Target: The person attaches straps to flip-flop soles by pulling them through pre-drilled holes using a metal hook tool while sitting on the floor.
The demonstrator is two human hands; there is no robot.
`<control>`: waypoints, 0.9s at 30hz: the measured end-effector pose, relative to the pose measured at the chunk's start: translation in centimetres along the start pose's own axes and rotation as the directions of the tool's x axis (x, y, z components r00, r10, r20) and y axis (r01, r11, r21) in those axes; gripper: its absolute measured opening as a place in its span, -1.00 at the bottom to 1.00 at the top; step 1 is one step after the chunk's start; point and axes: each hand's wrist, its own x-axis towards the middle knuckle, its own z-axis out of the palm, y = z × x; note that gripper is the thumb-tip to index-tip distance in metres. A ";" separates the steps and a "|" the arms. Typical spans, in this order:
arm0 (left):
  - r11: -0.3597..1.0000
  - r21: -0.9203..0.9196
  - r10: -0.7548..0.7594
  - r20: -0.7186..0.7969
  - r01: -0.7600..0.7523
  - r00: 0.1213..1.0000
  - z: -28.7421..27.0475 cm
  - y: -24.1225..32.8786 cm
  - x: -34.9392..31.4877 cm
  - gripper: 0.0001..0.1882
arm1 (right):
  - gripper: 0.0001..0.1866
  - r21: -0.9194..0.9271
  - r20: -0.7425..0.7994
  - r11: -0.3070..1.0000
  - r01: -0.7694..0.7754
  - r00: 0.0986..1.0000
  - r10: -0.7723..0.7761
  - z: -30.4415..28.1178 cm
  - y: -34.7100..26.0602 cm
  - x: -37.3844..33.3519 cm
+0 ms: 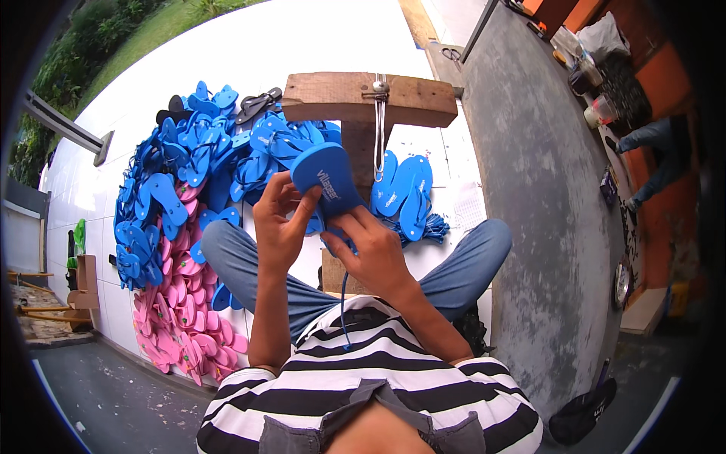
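upper left: green shrubs (91, 49) beside a strip of lawn (140, 44); grey metal post (68, 125) nearer. left: bright green object (80, 235) near a brown box (87, 278). top: scissors (451, 54). right: pale plastic bag (603, 38), co-worker's jeans (649, 138) on bent legs, small round clear-lidded container (600, 112). lower right: black cloth item (581, 415).

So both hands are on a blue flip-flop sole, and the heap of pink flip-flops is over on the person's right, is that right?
Not quite: the head view shows the pink flip-flops heaped on the person's left. The left hand and right hand are indeed on a blue sole.
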 end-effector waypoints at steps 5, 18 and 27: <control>0.992 -0.106 0.072 0.090 -0.063 0.993 -0.2 0.6 0.1 -0.75 | -0.69 0.205 -0.225 0.977 -0.058 0.969 0.105 -1.8 -0.2 1.0; 0.805 -0.285 0.590 0.301 -0.520 0.749 3.7 2.2 1.3 -0.50 | -0.69 0.078 -0.470 0.965 0.249 0.863 -0.185 -4.4 0.6 1.5; 0.810 -0.280 0.578 0.238 -0.515 0.780 4.3 1.3 2.7 -0.49 | -0.74 0.058 -0.481 0.968 0.242 0.857 -0.186 -4.8 0.5 2.5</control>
